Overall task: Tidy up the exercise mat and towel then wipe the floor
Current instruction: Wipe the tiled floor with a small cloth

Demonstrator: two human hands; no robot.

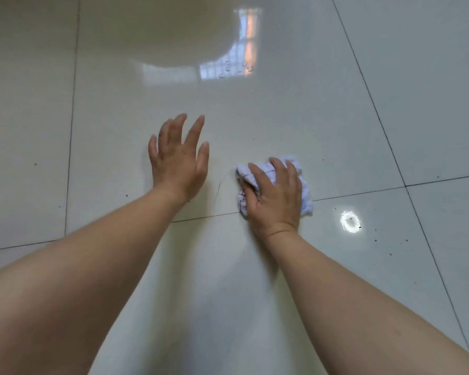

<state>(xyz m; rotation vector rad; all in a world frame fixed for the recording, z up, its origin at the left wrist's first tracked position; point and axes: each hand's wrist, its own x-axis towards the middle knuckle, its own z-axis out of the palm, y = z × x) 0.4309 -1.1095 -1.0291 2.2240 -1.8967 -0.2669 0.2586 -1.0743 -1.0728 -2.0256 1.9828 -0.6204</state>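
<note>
**A:** Which step is this?

**B:** The wiping, I'd judge. No mat or towel in view, only pale glossy floor (pixel 336 117). Nearest are two bare forearms reaching forward. The right hand (pixel 275 197) presses down on a crumpled white cloth (pixel 305 196), fingers curled over its top and gripping it. The cloth lies on the floor across a dark tile joint (pixel 363 192).

**A:** And the other?

**B:** The left hand (pixel 179 161) is to the left of the cloth, apart from it, fingers spread wide, holding nothing. Whether its palm rests on the tile or hovers just above, I can't quite tell.

**A:** What's left to clean?

**B:** Dark specks (pixel 390 244) sit near right, around a bright glare spot (pixel 350 221). A thin curved mark, maybe a hair (pixel 219 189), lies between the hands. Farther off, a few water droplets (pixel 234 68) sit in a window reflection.

**A:** So next?

**B:** Probably sweeping the cloth right over the specks, or pushing it far toward the droplets, keeping firm downward pressure.
</note>
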